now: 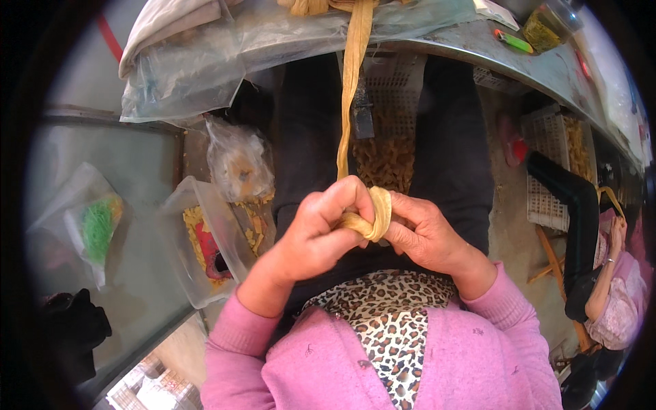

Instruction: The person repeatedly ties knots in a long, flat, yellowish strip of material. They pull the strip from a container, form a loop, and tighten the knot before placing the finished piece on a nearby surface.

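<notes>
A long yellowish strip (350,97), flat and pliable, runs down from the table edge to my hands. Between them it forms a loop or knot (380,214). My left hand (328,225) pinches the strip on the left side of the loop, thumb and bent index finger close together. On the loop's right side, my right hand (423,225) grips it with thumb and fingers; some fingertips are hidden behind it. More strips of the same colour (307,6) lie bundled on the table at the top edge of the view. What the strip is made of cannot be told for certain.
Plastic sheeting (189,77) covers the table edge (492,56). A lighter (514,41) and a jar (549,25) stand top right. A clear plastic bin (205,246) with scraps is at left. Below the table is a perforated crate (392,77). A co-worker (615,297) sits at right beside another crate (546,174).
</notes>
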A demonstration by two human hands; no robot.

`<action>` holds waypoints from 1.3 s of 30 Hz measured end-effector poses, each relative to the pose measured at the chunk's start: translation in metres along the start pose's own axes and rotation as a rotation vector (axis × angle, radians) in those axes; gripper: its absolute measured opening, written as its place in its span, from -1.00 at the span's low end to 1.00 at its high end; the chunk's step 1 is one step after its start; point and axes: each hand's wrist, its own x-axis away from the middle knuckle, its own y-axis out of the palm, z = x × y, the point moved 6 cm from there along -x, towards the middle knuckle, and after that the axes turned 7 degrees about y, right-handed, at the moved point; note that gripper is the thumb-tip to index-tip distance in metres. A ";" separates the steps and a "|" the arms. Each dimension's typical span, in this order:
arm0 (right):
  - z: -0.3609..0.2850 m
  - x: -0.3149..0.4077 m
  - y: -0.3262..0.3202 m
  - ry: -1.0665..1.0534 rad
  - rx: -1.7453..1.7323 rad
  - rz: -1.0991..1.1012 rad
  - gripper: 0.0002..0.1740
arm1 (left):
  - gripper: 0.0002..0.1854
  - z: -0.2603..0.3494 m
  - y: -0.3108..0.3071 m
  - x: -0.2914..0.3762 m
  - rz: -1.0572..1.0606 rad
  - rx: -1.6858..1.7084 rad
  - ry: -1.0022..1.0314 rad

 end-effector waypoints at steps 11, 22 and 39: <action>-0.031 -0.020 -0.080 -0.172 -0.349 0.261 -0.69 | -0.77 -0.012 -0.072 0.027 0.475 0.224 -0.135; -0.055 -0.095 -0.077 -0.230 0.060 0.397 -0.93 | -0.66 -0.017 -0.087 -0.025 0.587 0.130 -0.175; -0.049 -0.011 -0.044 -0.383 0.876 0.655 -0.94 | -0.87 0.012 0.027 0.014 -0.038 -0.426 0.050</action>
